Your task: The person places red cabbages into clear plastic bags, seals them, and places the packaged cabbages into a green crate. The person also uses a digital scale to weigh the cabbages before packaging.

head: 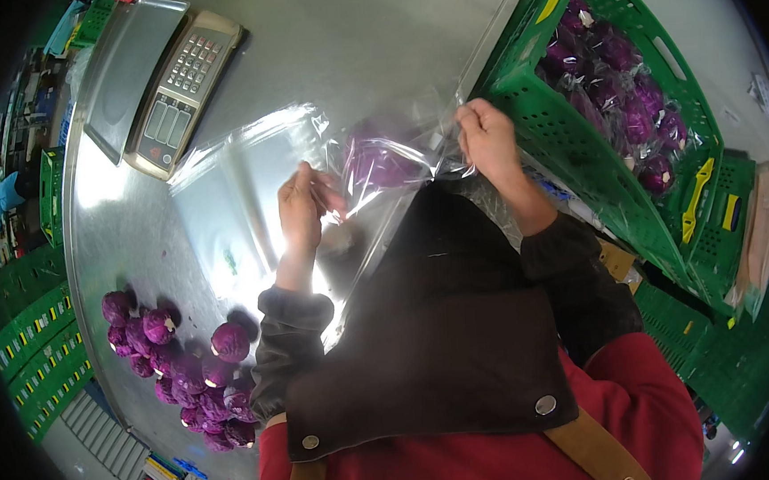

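A red cabbage (378, 153) sits inside a clear plastic bag (391, 189) above the steel table, close to my apron. My right hand (490, 137) pinches the gathered film on the bag's right side. On the left side, the fingers of my left hand (305, 202) hold the film; glare partly hides their grip. Flat beside and under my left hand lies a stack of clear plastic bags (221, 198), shining strongly. Farther left on the table, several unwrapped red cabbages (190, 374) form a loose pile.
A scale (177, 94) with a keypad and a metal pan stands at the back left of the steel table (344, 42). To my right, a tilted green crate (536, 109) holds several wrapped red cabbages (636, 115). Stacked green crates (41, 357) stand beyond the table's left edge.
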`<action>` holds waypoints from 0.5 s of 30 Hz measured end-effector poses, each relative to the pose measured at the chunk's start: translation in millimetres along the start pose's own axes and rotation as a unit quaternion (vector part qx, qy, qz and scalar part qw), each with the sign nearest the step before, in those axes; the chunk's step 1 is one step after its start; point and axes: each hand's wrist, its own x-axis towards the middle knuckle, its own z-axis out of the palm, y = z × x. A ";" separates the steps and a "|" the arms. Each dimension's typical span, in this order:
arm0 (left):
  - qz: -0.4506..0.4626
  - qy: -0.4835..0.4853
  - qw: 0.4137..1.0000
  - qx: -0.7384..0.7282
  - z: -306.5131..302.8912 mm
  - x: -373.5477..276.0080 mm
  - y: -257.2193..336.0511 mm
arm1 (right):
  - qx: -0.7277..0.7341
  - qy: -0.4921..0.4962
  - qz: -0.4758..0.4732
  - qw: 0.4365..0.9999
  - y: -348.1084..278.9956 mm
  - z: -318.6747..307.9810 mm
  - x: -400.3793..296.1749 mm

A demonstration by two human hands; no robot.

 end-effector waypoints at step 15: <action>0.209 -0.122 0.888 0.391 65.2 17.2 42.3 | -0.294 0.019 -0.232 0.927 -27.9 -30.1 9.2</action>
